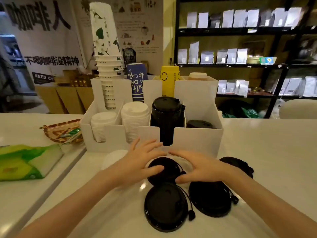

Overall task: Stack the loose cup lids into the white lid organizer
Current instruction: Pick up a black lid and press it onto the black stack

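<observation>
Nearest, on the white table (265, 152): two loose black lids side by side, one front and centre (165, 206), the other just to its right (210, 198), each with a small plug on a thin tether. Just behind them, a third black lid (164, 169) flat on the table, framed by both hands. Left hand (144, 160) with fingers spread, thumb on the lid's left edge, fingers reaching past its far rim. Right hand (197, 166) likewise spread, thumb tip at the lid's near right edge, fingertips almost meeting those of the left. Neither closed around it (resting or lifting: cannot tell). Behind the right wrist, a fourth black lid (236, 164), partly hidden. Beside the left hand, a pale white lid (114, 158), blurred.

Farther back, the white lid organizer (197, 138), upright. Front compartments, left to right: short white lid stack (102, 125), taller white lid stack (135, 120), tall black lid stack (167, 117), low black lid stack (199, 124). Rear slots: paper cup stacks, patterned white (106, 54), blue (137, 81), yellow (169, 80).

Left of the organizer, a woven basket (58, 130) and a green packet (25, 161). Beyond, shelves of pouches (231, 55).
</observation>
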